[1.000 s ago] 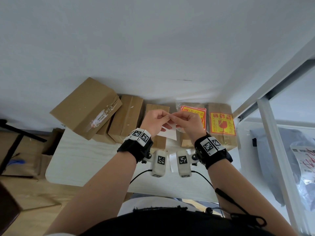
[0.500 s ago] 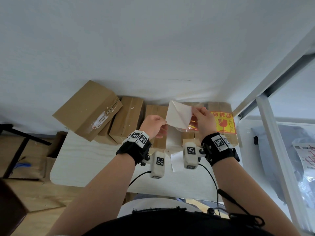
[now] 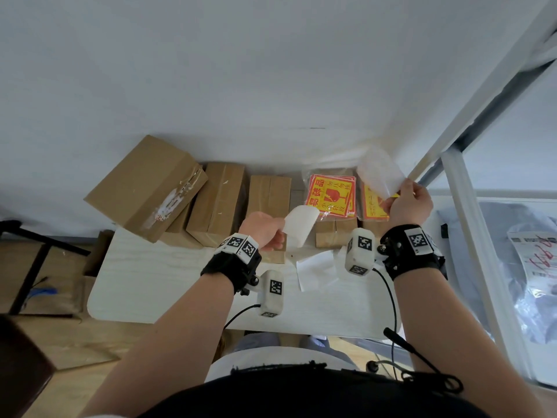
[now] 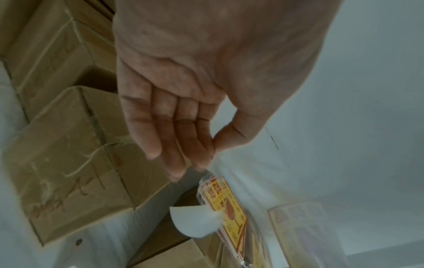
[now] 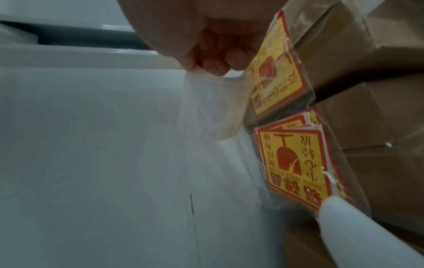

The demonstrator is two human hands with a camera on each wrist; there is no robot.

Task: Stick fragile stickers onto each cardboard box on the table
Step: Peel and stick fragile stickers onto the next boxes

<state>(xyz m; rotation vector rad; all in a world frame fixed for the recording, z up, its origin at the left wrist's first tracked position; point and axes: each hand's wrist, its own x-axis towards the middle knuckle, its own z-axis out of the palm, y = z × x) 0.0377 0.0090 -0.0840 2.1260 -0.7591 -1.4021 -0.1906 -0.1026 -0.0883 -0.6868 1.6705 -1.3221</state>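
Note:
My right hand (image 3: 394, 200) pinches a peeled fragile sticker (image 3: 379, 176) by one edge, its pale back towards me, above the rightmost cardboard box (image 3: 373, 227), which bears a yellow-and-red sticker. In the right wrist view the sticker (image 5: 211, 108) hangs from my right hand (image 5: 213, 67), faint print showing through. My left hand (image 3: 278, 236) holds the curled white backing paper (image 3: 301, 224) in front of the middle box (image 3: 269, 191). A clear bag of stickers (image 3: 330, 196) lies on the box beside it (image 3: 334, 236). Two more boxes (image 3: 217, 203) (image 3: 144, 185) stand at the left.
The boxes line the back of a white table (image 3: 180, 291) against a white wall. Another loose backing sheet (image 3: 316, 270) lies on the table between my wrists. A white frame post (image 3: 470, 236) stands at the right, with plastic-wrapped items behind it.
The sticker has come off its backing. My right hand has carried it up and to the right, while my left hand has dropped slightly with the backing paper.

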